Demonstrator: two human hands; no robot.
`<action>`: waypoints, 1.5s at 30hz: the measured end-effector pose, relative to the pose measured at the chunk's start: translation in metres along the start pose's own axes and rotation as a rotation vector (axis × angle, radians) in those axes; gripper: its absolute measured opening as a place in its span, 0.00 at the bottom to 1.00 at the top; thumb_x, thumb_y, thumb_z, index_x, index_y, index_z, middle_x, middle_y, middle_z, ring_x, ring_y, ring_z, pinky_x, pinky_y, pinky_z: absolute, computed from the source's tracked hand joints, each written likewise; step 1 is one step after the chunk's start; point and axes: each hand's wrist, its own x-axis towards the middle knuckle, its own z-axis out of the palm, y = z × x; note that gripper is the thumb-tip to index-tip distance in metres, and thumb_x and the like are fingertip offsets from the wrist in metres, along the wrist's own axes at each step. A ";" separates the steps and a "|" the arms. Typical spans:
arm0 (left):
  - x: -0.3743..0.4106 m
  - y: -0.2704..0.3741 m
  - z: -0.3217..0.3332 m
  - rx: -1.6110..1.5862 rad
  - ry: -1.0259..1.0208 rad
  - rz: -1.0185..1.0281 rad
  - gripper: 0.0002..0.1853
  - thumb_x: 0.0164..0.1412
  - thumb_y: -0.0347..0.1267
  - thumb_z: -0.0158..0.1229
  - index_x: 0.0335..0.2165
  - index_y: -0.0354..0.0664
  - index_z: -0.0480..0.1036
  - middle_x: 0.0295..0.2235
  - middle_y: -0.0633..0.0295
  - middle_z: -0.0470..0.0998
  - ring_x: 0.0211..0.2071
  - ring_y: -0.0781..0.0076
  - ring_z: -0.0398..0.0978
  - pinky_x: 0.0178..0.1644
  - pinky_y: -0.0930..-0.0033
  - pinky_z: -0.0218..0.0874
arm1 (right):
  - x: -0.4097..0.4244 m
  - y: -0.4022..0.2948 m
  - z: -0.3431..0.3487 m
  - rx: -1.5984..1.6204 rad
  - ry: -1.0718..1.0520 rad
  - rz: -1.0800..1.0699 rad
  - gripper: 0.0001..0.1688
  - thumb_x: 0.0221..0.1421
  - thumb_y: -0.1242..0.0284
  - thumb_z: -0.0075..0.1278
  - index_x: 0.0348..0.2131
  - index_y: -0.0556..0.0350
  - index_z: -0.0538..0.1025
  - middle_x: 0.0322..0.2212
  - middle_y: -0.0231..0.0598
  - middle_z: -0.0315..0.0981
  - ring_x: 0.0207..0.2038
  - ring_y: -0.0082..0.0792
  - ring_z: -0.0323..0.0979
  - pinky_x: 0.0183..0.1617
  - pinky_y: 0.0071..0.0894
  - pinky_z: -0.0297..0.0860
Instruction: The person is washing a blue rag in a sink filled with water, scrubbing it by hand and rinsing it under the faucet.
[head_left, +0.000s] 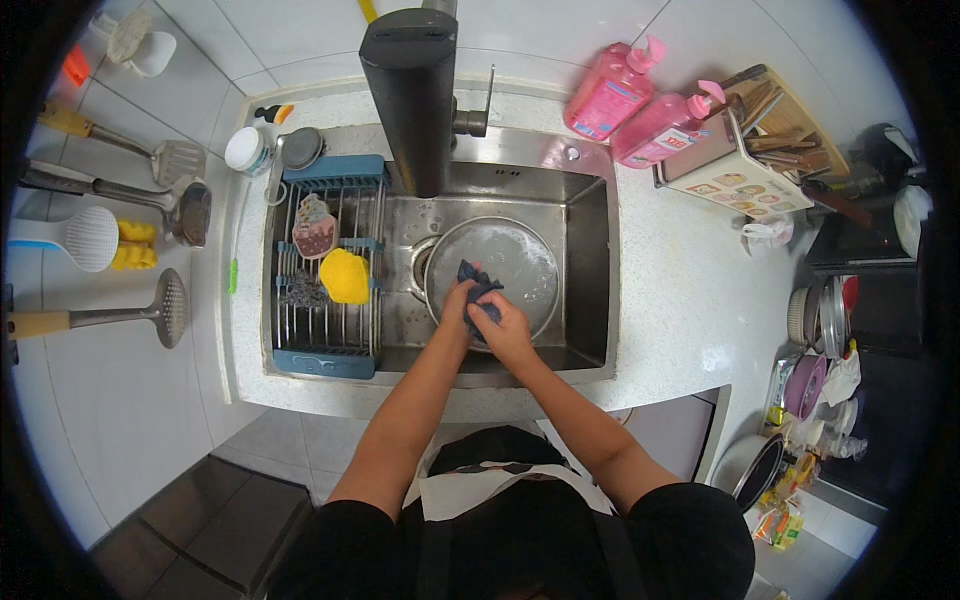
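Observation:
Both my hands are over the stainless steel sink (585, 262), gripping a bunched dark grey cloth (480, 281) between them. My left hand (455, 301) holds it from the left, and my right hand (504, 319) closes on its lower right part. Beneath them a round metal basin (525, 259) with wet, soapy-looking contents rests in the sink; the cloth and hands hide part of it. A rack (324, 365) with blue ends spans the sink's left side, carrying a yellow sponge (345, 276), a cupcake-shaped sponge (315, 229) and a steel wool scrubber (302, 291).
A black faucet (412, 105) overhangs the back of the sink. Two pink pump bottles (609, 94) and a utensil holder (731, 176) stand at the back right. Ladles and turners (171, 300) hang on the left wall. A white jar (246, 150) stands at the back left.

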 end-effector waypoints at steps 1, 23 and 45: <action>0.002 -0.004 -0.006 -0.019 -0.011 0.000 0.12 0.54 0.33 0.46 0.36 0.40 0.68 0.32 0.58 0.70 0.31 0.67 0.69 0.34 0.66 0.63 | 0.004 -0.001 0.002 -0.077 0.044 -0.006 0.15 0.50 0.62 0.47 0.33 0.53 0.71 0.22 0.48 0.72 0.26 0.43 0.71 0.32 0.38 0.65; -0.016 0.049 -0.061 1.267 0.407 0.712 0.18 0.47 0.27 0.54 0.41 0.40 0.66 0.26 0.55 0.68 0.29 0.63 0.67 0.33 0.64 0.60 | 0.082 0.043 -0.066 -1.266 -0.173 -0.621 0.30 0.45 0.76 0.47 0.50 0.34 0.64 0.50 0.38 0.55 0.51 0.39 0.59 0.53 0.37 0.58; -0.011 0.037 -0.070 1.375 0.250 0.328 0.29 0.53 0.29 0.50 0.54 0.58 0.55 0.37 0.47 0.72 0.37 0.49 0.71 0.40 0.60 0.62 | 0.104 0.116 0.055 -0.588 -0.681 -0.113 0.19 0.49 0.65 0.43 0.31 0.68 0.70 0.27 0.59 0.70 0.33 0.51 0.70 0.35 0.44 0.66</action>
